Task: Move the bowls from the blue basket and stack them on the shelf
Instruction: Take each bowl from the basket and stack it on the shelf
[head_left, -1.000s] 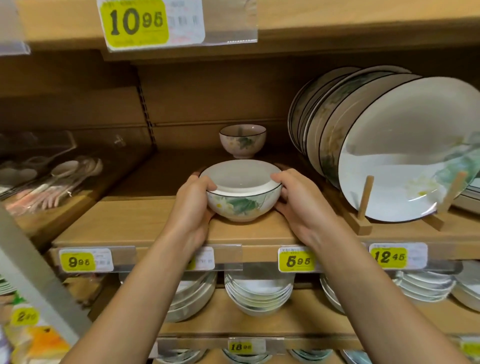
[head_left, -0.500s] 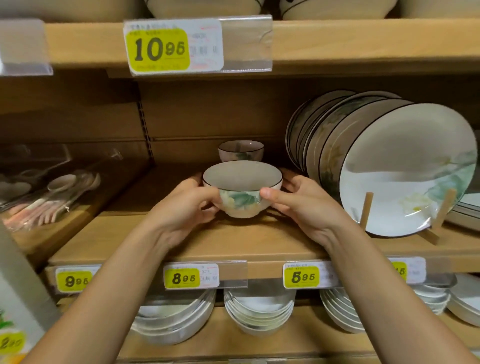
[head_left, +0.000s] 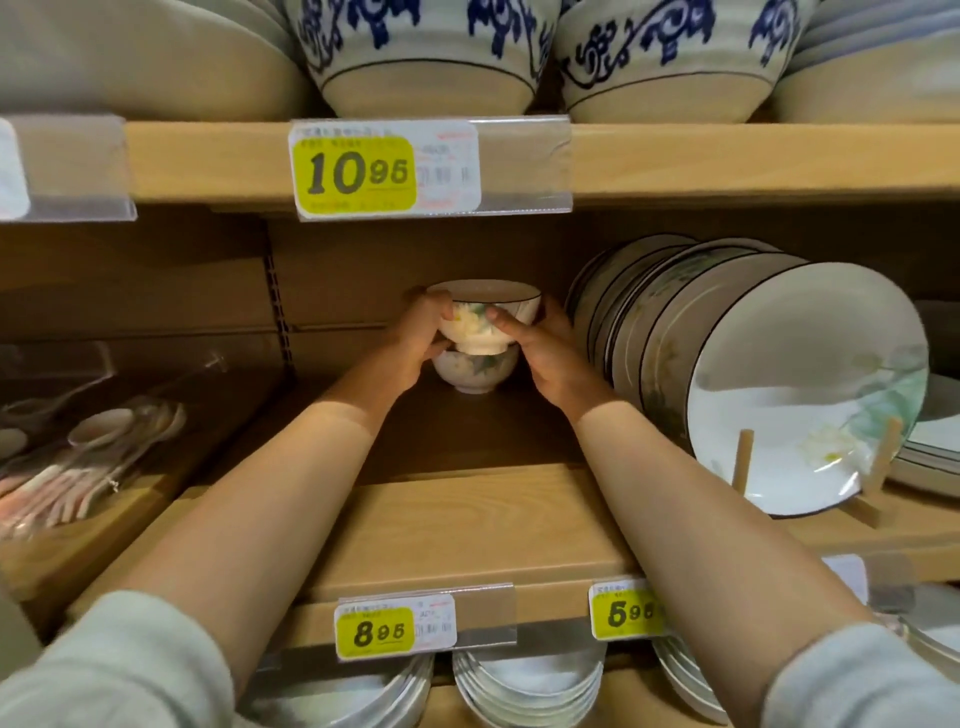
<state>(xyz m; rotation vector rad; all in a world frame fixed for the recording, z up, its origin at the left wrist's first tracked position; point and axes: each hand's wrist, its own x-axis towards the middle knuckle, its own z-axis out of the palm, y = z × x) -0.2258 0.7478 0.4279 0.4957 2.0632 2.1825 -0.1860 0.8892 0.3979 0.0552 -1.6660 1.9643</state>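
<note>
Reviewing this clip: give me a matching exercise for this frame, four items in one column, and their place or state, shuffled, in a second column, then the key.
Items
1. floral bowl
2. second floral bowl
3. plates
4. blue-patterned bowls

Places or states
A. on the top shelf, above the 10.95 tag
B. held between left hand and right hand
C. standing on edge at the right, against wooden pegs
D. sitting on the middle shelf, under the held one

Pairs: 1-B, 2-D, 3-C, 4-A
</note>
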